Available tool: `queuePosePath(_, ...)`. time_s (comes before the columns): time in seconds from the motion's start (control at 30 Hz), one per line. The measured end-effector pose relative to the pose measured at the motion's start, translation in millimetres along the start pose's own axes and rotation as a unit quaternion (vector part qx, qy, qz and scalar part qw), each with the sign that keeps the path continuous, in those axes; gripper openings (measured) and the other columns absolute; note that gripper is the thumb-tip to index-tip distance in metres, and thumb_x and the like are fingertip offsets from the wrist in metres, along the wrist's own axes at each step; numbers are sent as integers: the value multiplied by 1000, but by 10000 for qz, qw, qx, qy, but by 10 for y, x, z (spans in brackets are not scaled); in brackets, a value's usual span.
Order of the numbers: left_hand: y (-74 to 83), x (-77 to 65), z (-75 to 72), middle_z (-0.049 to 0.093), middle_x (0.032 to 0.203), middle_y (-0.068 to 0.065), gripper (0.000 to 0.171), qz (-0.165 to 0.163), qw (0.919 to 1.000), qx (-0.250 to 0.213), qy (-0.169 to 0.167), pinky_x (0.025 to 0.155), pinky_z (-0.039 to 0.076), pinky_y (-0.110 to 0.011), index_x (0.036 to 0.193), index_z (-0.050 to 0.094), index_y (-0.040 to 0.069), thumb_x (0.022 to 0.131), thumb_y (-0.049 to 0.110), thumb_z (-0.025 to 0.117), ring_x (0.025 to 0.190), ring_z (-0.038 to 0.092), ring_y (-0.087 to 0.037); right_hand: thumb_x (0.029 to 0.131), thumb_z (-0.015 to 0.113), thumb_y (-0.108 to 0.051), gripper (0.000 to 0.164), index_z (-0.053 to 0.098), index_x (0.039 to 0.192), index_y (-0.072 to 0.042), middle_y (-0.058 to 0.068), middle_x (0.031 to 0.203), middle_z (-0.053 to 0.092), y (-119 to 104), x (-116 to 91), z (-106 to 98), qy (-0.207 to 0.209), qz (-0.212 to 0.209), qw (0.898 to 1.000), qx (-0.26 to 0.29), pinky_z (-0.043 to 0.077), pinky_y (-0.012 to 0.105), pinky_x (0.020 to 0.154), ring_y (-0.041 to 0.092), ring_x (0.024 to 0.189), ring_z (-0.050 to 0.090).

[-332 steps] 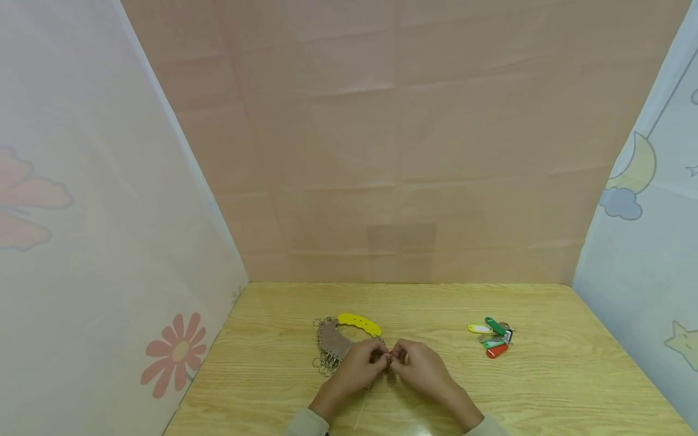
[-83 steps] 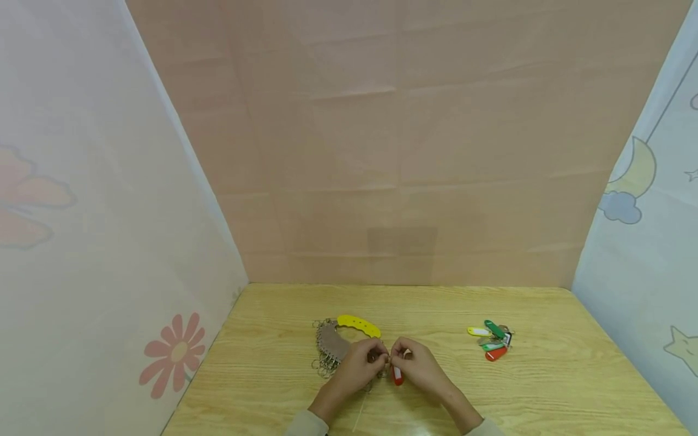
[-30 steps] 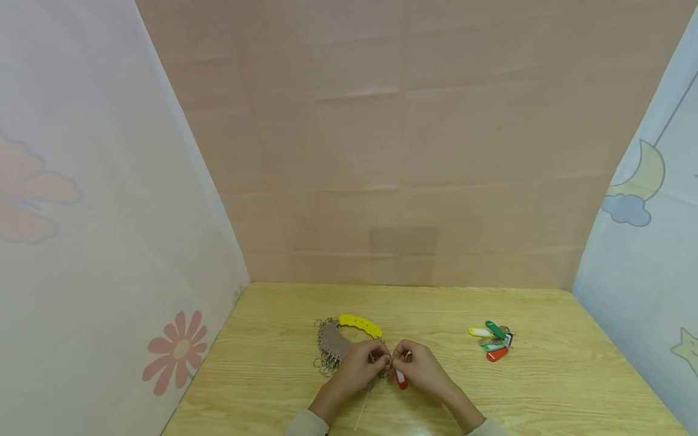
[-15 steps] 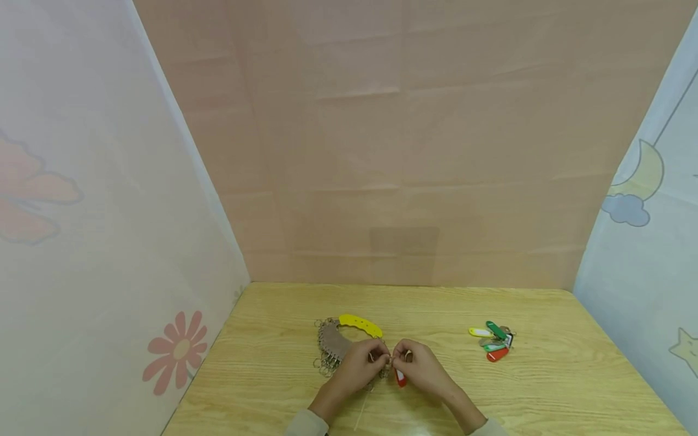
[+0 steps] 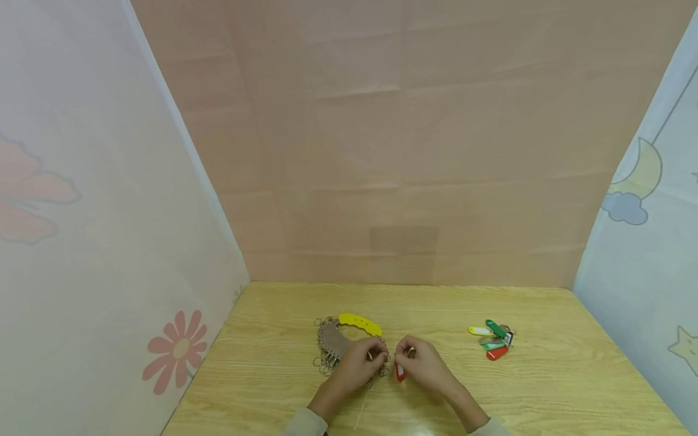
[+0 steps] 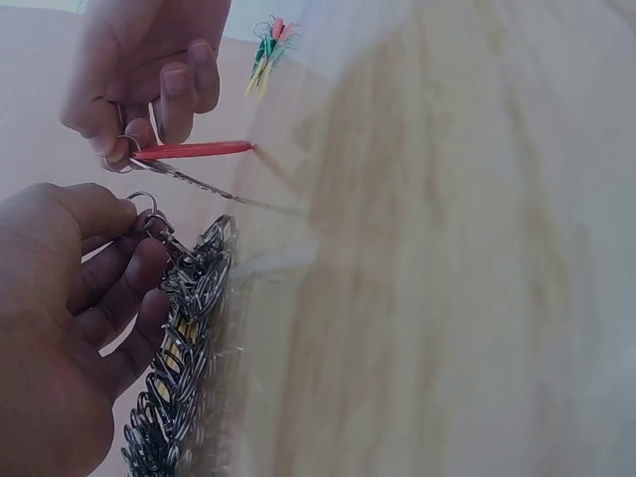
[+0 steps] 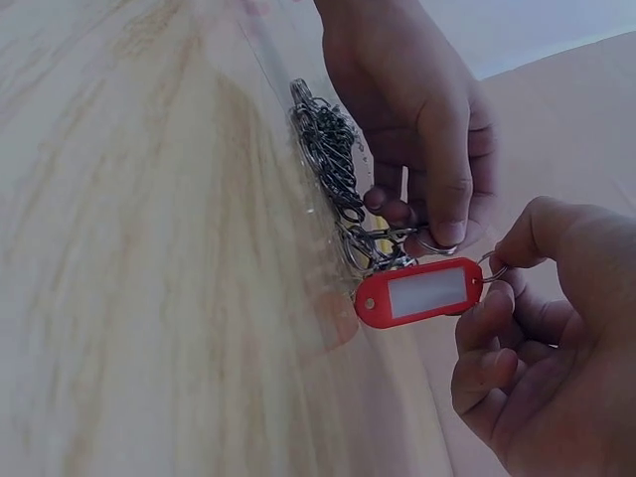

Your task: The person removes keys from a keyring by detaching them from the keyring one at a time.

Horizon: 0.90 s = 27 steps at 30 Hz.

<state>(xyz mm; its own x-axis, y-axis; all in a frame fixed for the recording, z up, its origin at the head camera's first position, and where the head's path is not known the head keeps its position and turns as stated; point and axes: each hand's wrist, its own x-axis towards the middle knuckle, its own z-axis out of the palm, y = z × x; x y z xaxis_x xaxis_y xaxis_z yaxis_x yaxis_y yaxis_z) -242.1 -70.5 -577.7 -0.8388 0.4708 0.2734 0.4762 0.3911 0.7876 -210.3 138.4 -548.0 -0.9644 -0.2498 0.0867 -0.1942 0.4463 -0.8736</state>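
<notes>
My left hand (image 5: 357, 361) pinches a metal ring (image 6: 144, 202) between thumb and forefinger. The ring hangs from a curved brown key holder (image 5: 334, 340) with a yellow grip (image 5: 360, 324) and many split rings (image 6: 189, 328) along its edge. Just to the right, my right hand (image 5: 425, 365) pinches a small key ring (image 7: 494, 270). From that ring hang a red key tag (image 7: 422, 293) with a white label and a toothed key (image 6: 199, 182). A narrow gap separates the fingertips of both hands, and the two rings are apart.
Several keys with green, yellow and red tags (image 5: 496, 348) lie in a pile on the right of the wooden table (image 5: 567, 387). A thin pale strip (image 5: 361, 412) lies by my left forearm. Fabric walls (image 5: 403, 181) stand behind and at both sides.
Half a second ago my fingertips met; now my right hand has drawn slightly right, taking the red key tag with it. Earlier the tag sat between both hands' fingers. The tagged pile stays put.
</notes>
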Motion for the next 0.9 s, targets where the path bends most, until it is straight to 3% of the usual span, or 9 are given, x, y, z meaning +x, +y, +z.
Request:
queuePosePath(0.4,18,-15,-5,74,94,7,7,25,10000,38,-40,73,53,-19,102,73,12,105,16,69,79,59,5,100,66,-8,9,69,101,0,4,93,68,1,3,-127,74,-99,9999,11,42,20,57,4,66,51)
queuePosePath(0.6,14,-15,-5,74,94,7,7,7,10000,2,-46,72,53,-19,102,73,13,106,16,68,78,59,5,101,67,-10,9,69,101,-1,6,94,69,-25,-2,-163,124,-63,9999,76,38,19,53,2,62,46)
queuePosePath(0.9,14,-18,-9,69,95,7,7,290,9993,242,1,73,53,-19,101,73,15,106,16,68,81,56,5,102,66,-11,10,69,103,-1,7,93,71,-37,7,-237,279,10,9996,-81,38,19,52,4,62,48)
